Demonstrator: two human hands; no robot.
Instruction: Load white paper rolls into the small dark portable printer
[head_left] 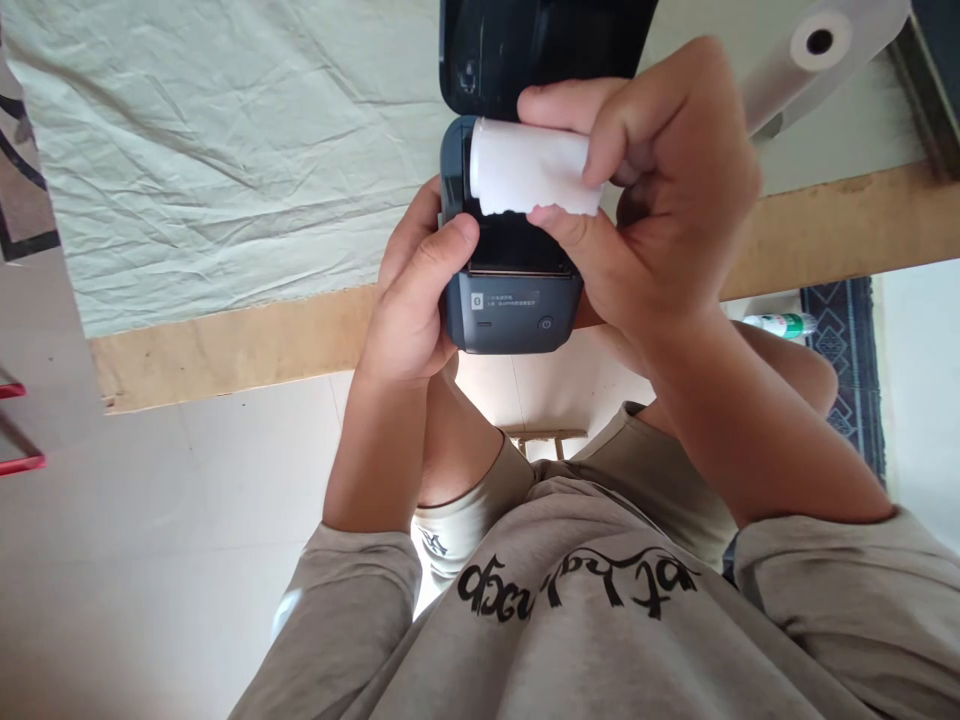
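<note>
A small dark label printer (506, 318) has its black lid (544, 50) swung up and back, so its inner bay shows. My left hand (420, 275) grips the printer's left side, thumb on the rim of the bay. Between the thumb and fingers of my right hand (652, 180) is a white paper roll (529, 165), lying crosswise over the bay with its torn edge facing me. Its left end overlaps the bay's left wall; I cannot tell how deep it sits. My right fingers hide the roll's right end.
A pale wrinkled cloth (225, 150) covers the table, whose wooden edge (232, 335) runs below it. A larger white roll (795, 70) in clear wrap lies at the back right, beside a dark object (930, 80). A bottle (780, 325) is beyond my knee.
</note>
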